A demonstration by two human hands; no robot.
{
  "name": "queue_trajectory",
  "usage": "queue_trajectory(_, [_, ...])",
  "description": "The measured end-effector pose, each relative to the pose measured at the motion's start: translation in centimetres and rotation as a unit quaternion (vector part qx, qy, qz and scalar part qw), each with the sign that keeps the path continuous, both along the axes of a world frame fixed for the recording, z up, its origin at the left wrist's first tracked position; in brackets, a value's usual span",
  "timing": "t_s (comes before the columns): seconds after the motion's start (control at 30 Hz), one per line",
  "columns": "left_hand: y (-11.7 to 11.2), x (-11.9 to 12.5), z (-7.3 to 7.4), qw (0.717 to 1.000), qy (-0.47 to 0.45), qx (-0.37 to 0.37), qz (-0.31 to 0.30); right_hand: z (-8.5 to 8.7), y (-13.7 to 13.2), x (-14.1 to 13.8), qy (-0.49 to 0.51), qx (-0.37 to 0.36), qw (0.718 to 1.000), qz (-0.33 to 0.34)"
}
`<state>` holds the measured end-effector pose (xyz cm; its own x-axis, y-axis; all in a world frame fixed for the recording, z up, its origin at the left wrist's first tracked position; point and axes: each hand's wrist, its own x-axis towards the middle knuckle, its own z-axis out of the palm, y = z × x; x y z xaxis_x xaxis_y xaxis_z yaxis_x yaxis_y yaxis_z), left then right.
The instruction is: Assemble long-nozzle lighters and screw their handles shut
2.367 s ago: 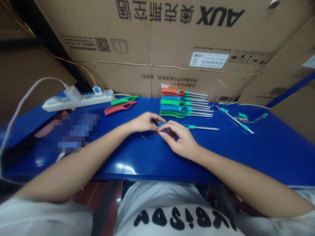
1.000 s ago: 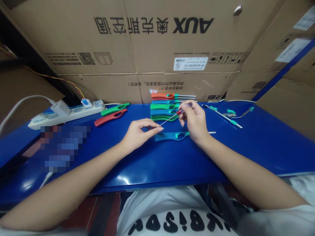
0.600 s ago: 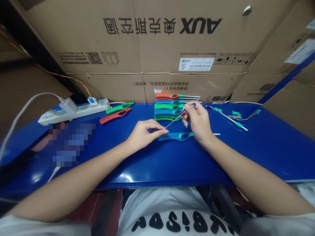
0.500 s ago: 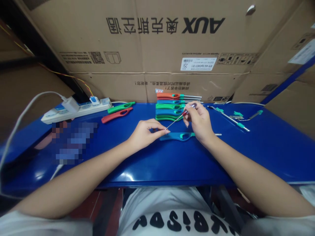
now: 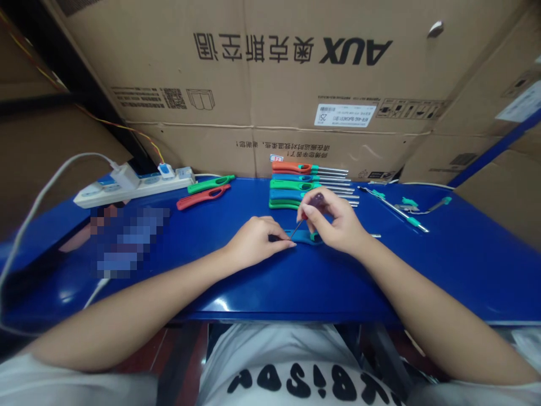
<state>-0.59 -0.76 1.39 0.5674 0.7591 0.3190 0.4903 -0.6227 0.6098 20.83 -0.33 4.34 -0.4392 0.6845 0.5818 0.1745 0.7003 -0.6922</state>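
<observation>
On the table lies a blue gas lighter [image 5: 302, 236] with a long metal tube, its grip near my fingers and its middle hidden under my right hand. My left hand [image 5: 257, 242] is closed around the grip's left end, thumb in front and fingers behind. A screwdriver [image 5: 297, 228] with a dark red handle is in my right hand [image 5: 332, 220]. It slants down, its tip at the lighter's grip beside my left fingertips. Whether a screw sits under the tip is too small to tell.
Behind my hands several finished-looking lighters [image 5: 291, 185] are stacked. Green [image 5: 211, 184] and red [image 5: 203, 197] handle shells lie left, near a white power strip [image 5: 135, 189]. A loose metal tube [image 5: 397, 210] and small teal parts [image 5: 409, 202] lie right. A cardboard wall [image 5: 253, 101] closes the back.
My right hand has moved down and left with the screwdriver, which now stands steeper. My left hand has come lower onto the lighter's end; its fingertips were above the lighter before.
</observation>
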Motion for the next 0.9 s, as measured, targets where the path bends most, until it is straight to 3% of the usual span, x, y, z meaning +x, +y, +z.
queue_trajectory(0.1, [-0.5,0.3,-0.1,0.999,0.034,-0.018,-0.038,-0.4,-0.1,-0.3,-0.013,0.009,1.000,0.002])
queue_trajectory(0.3, [-1.3,0.7,-0.4,0.996,0.038,-0.012,-0.081,-1.3,-0.3,-0.6,-0.028,0.186,0.978,-0.085])
queue_trajectory(0.5, [-0.9,0.6,-0.3,0.999,0.005,0.018,-0.048,-0.9,-0.7,-1.0,0.033,0.067,0.997,0.019])
queue_trajectory(0.67, [-0.6,0.7,-0.2,0.994,-0.106,-0.001,0.013,-0.6,-0.2,-0.9,0.138,0.044,0.988,-0.050])
queue_trajectory(0.9, [-0.2,0.7,-0.4,0.985,-0.165,-0.031,0.044,-0.5,0.9,-0.4,0.154,0.059,0.982,-0.088])
